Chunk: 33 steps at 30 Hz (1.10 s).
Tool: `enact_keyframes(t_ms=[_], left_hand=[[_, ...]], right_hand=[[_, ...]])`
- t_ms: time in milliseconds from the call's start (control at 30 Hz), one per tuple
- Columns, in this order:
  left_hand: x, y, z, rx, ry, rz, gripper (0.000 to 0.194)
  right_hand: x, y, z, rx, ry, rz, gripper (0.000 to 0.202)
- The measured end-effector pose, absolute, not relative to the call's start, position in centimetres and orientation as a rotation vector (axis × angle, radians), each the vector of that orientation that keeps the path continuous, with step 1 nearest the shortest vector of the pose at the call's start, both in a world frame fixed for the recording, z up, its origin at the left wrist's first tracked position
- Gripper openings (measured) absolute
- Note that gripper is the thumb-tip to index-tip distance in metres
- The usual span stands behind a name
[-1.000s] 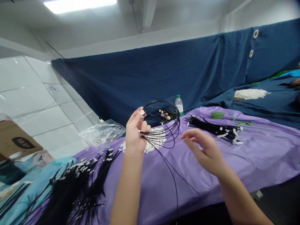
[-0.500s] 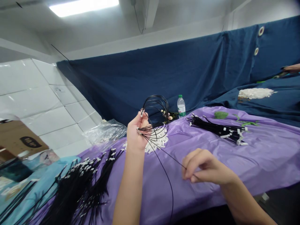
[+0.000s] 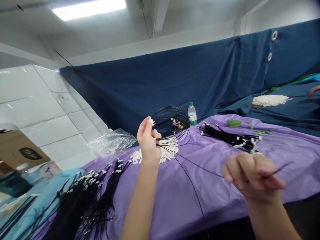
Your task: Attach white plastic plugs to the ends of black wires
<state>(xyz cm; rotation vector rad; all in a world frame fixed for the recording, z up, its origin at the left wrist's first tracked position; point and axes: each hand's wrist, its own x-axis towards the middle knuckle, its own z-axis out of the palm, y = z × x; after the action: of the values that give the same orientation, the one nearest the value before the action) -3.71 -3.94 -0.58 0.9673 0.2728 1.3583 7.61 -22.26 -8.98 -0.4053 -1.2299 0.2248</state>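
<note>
My left hand is closed on a looped bundle of thin black cables, with a small white connector pinched at its fingertips. A single black cable runs rightward from that bundle to my right hand, whose curled fingers grip it; its end sticks out past the thumb, blurred. Another loose strand hangs down in front of the purple cloth. Behind the left wrist lies a heap of small white connectors.
Black cables with white ends lie at the lower left and right back. A bottle, clear plastic, a cardboard box and a white pile surround them. Another person's hand shows at the right edge.
My right hand has moved right, drawing the single cable out farther. My left hand has turned slightly, and the cable loop has shifted right. The other person's hand has moved lower.
</note>
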Motion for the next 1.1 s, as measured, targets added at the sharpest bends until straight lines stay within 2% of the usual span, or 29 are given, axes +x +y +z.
enact_keyframes(t_ms=[133,333,433,1100], left_hand=[[-3.3,-5.7,-1.5,1.256,0.191,1.442,0.022],[-3.9,-8.4,-1.7,1.364,0.115,1.203,0.021],[-4.2,-9.1,-1.6,1.375,0.085,1.123,0.02],[-4.4,-9.6,-1.7,1.408,0.041,1.077,0.021]], right_hand=[[5.8,-21.9,-8.6,-0.633,-1.254,0.148,0.019],[4.3,-19.9,-6.6,-1.007,-1.102,-0.461,0.017],[3.9,-19.4,-5.7,-1.085,-1.125,-0.637,0.018],[3.6,-19.3,-4.8,-1.14,-1.137,-0.679,0.012]])
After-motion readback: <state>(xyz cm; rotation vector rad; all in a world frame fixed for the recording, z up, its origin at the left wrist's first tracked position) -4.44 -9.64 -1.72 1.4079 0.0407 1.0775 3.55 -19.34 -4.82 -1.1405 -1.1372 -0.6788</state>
